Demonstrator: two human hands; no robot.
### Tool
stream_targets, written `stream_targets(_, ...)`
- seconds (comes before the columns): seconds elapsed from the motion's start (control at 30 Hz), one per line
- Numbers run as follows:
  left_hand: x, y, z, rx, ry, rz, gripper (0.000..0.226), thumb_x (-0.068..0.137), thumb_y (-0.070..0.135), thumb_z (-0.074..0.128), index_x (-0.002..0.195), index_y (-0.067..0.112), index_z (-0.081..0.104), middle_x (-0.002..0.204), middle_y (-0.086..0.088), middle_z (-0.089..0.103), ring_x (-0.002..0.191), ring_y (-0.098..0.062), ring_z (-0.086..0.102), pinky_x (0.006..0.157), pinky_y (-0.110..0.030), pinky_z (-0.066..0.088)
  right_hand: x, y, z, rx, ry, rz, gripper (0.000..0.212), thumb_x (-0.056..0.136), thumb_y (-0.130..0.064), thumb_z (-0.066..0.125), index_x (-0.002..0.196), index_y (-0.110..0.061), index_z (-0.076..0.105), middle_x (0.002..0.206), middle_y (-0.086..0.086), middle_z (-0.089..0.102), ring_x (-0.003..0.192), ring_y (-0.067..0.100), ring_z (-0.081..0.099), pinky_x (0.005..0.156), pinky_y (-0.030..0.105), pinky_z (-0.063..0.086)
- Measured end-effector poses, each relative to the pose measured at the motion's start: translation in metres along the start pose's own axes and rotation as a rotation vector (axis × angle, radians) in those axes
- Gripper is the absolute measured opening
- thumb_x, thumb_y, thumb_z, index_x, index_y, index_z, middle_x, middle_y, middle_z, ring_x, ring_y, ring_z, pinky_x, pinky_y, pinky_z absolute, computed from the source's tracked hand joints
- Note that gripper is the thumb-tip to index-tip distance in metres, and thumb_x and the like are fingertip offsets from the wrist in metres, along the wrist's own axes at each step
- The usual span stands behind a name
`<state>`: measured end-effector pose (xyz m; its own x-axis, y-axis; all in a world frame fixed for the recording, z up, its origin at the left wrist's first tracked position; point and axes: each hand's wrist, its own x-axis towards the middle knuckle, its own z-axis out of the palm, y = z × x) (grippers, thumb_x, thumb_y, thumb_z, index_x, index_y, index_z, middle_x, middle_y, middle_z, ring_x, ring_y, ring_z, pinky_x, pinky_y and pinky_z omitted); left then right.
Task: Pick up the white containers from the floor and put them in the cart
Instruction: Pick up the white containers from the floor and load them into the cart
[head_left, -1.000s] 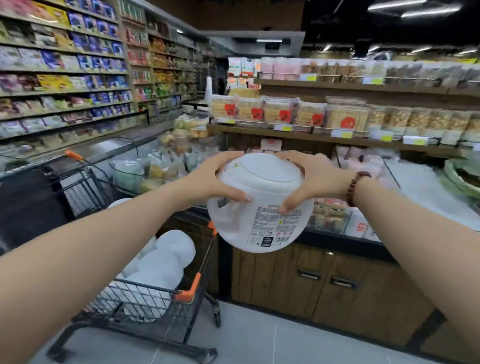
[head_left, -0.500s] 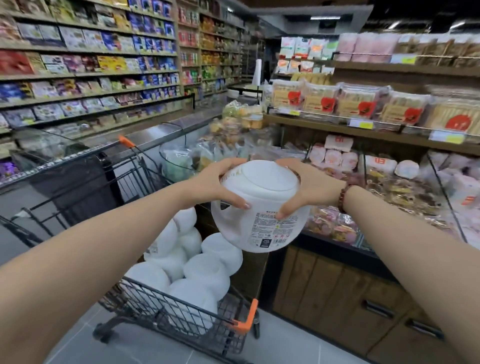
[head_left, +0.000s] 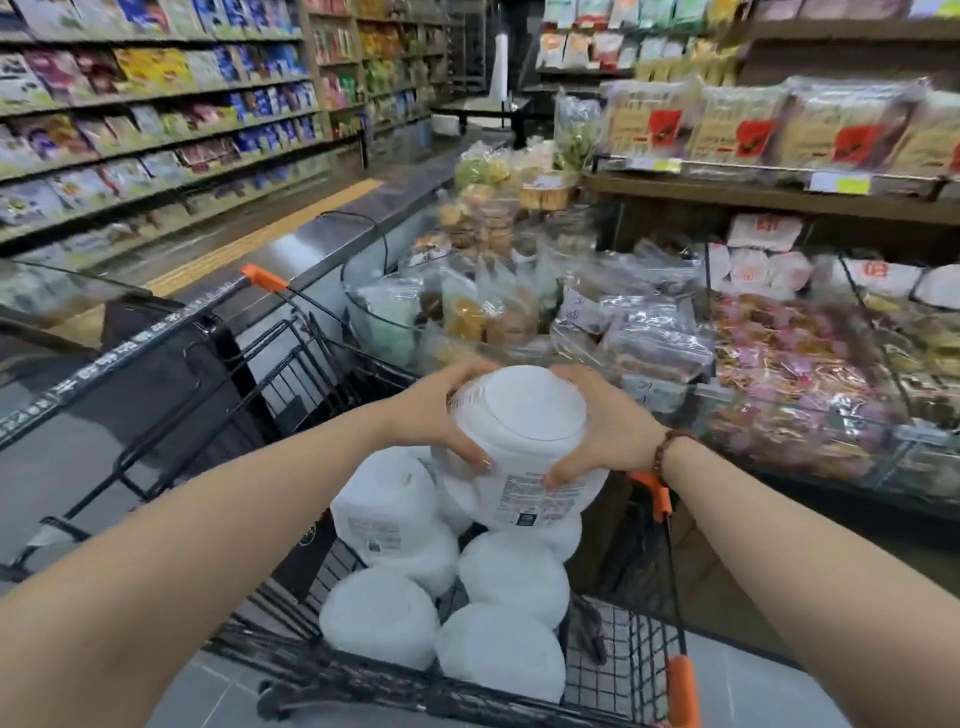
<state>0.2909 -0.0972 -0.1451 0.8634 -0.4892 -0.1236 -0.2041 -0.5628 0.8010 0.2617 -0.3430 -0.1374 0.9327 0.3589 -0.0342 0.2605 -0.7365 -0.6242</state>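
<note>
I hold a round white container (head_left: 522, 441) with a printed label, my left hand (head_left: 441, 410) on its left side and my right hand (head_left: 597, 421) on its right. It hangs over the basket of a black wire cart (head_left: 634, 670) with orange corner pieces. Several more white containers (head_left: 384, 519) lie piled inside the basket, directly under the held one. The held container's bottom looks close to the pile; I cannot tell whether it touches.
A glass-fronted display of bagged snacks (head_left: 779, 395) stands right of the cart, with wooden shelves (head_left: 779, 195) of packaged goods above. Long product shelves (head_left: 156, 130) line the aisle on the left. The cart's child seat and handle (head_left: 130, 343) sit at left.
Both hands have carried the container down and over the cart basket. My view has swung left and downward, so the cart now lies right below my arms.
</note>
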Motion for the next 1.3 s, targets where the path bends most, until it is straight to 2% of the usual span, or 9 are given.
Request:
stream_targets(0.17, -0.014, -0.066, 0.005, 0.043, -0.09, -0.127, 0.101, 0.055, 0.023, 0.093, 0.136, 0.038, 0.032, 0.131, 0.016, 0.042, 0.124, -0.012, 0.042, 0.101, -0.03, 0.04, 0.02, 0.008, 0.078, -0.005, -0.071, 0.106, 0.123, 0.035, -0.055, 0.085, 0.141, -0.032, 0.027, 0.134, -0.01, 0.042, 0.123, 0.015, 0.041, 0.102, 0.044, 0.041)
stream_targets(0.3, -0.032, -0.11, 0.012, 0.082, -0.128, -0.202, 0.105, 0.052, 0.024, 0.093, 0.134, 0.043, 0.03, 0.13, 0.017, 0.043, 0.123, -0.012, 0.042, 0.097, -0.027, 0.041, 0.021, 0.005, 0.132, -0.026, -0.081, 0.123, 0.12, 0.043, -0.05, 0.086, 0.142, -0.033, 0.021, 0.137, -0.007, 0.04, 0.125, 0.019, 0.039, 0.101, 0.044, 0.04)
stream_targets(0.4, -0.048, -0.128, 0.011, 0.106, -0.159, -0.252, 0.107, 0.054, 0.021, 0.092, 0.137, 0.039, 0.026, 0.131, 0.017, 0.04, 0.123, -0.01, 0.04, 0.097, -0.028, 0.04, 0.022, 0.001, 0.163, -0.009, -0.102, 0.132, 0.117, 0.042, -0.053, 0.084, 0.138, -0.042, 0.017, 0.134, -0.008, 0.039, 0.123, 0.02, 0.038, 0.096, 0.047, 0.044)
stream_targets(0.57, -0.071, -0.162, 0.001, 0.194, -0.229, -0.342, 0.113, 0.046, 0.034, 0.091, 0.133, 0.049, 0.021, 0.128, 0.01, 0.046, 0.119, -0.018, 0.046, 0.099, -0.039, 0.046, 0.023, -0.016, 0.202, -0.011, -0.163, 0.148, 0.119, 0.049, -0.048, 0.084, 0.143, -0.035, 0.012, 0.137, -0.006, 0.032, 0.125, 0.02, 0.032, 0.095, 0.044, 0.044)
stream_targets(0.67, -0.079, -0.18, -0.007, 0.216, -0.261, -0.357, 0.113, 0.044, 0.036, 0.09, 0.132, 0.048, 0.02, 0.126, 0.008, 0.047, 0.116, -0.019, 0.047, 0.097, -0.041, 0.048, 0.03, -0.028, 0.222, -0.022, -0.185, 0.162, 0.119, 0.047, -0.049, 0.084, 0.143, -0.036, 0.014, 0.135, -0.008, 0.033, 0.124, 0.019, 0.034, 0.092, 0.043, 0.046)
stream_targets(0.83, -0.092, -0.217, -0.022, 0.195, -0.303, -0.332, 0.111, 0.045, 0.029, 0.091, 0.129, 0.044, 0.02, 0.122, 0.011, 0.046, 0.116, -0.017, 0.048, 0.094, -0.034, 0.05, 0.044, -0.051, 0.256, -0.06, -0.211, 0.211, 0.122, 0.053, -0.048, 0.083, 0.147, -0.031, 0.007, 0.146, -0.005, 0.023, 0.133, 0.021, 0.025, 0.1, 0.041, 0.041)
stream_targets(1.07, -0.101, -0.262, -0.037, 0.218, -0.348, -0.264, 0.121, 0.042, 0.031, 0.092, 0.136, 0.039, 0.016, 0.124, 0.013, 0.049, 0.115, -0.013, 0.049, 0.096, -0.033, 0.048, 0.059, -0.079, 0.303, -0.133, -0.199, 0.279, 0.124, 0.053, -0.055, 0.08, 0.148, -0.029, 0.004, 0.144, -0.004, 0.024, 0.129, 0.021, 0.026, 0.098, 0.04, 0.041)
stream_targets(1.3, -0.101, -0.287, -0.041, 0.184, -0.313, -0.24, 0.126, 0.042, 0.029, 0.092, 0.139, 0.039, 0.013, 0.127, 0.009, 0.044, 0.117, -0.014, 0.046, 0.097, -0.035, 0.047, 0.075, -0.086, 0.318, -0.198, -0.21, 0.312, 0.125, 0.053, -0.059, 0.078, 0.147, -0.028, 0.003, 0.143, -0.002, 0.022, 0.128, 0.022, 0.026, 0.094, 0.042, 0.045)
